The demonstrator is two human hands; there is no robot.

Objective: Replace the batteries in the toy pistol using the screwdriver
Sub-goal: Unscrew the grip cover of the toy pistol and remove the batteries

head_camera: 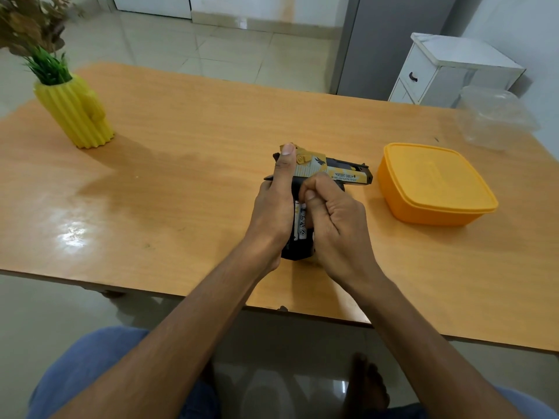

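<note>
Blue-clad knees [99,364], glossy orange table [187,140], perhaps tiled floor [211,40].

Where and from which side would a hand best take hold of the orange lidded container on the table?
Judging by its shape, the orange container is best gripped across its two longer side walls just under the overhanging lid rim, coming down from above. The lid is closed and flat, the walls taper toward the base, and the rim gives fingers a ledge. Its near side is free; the toy pistol lies to its left.
</note>
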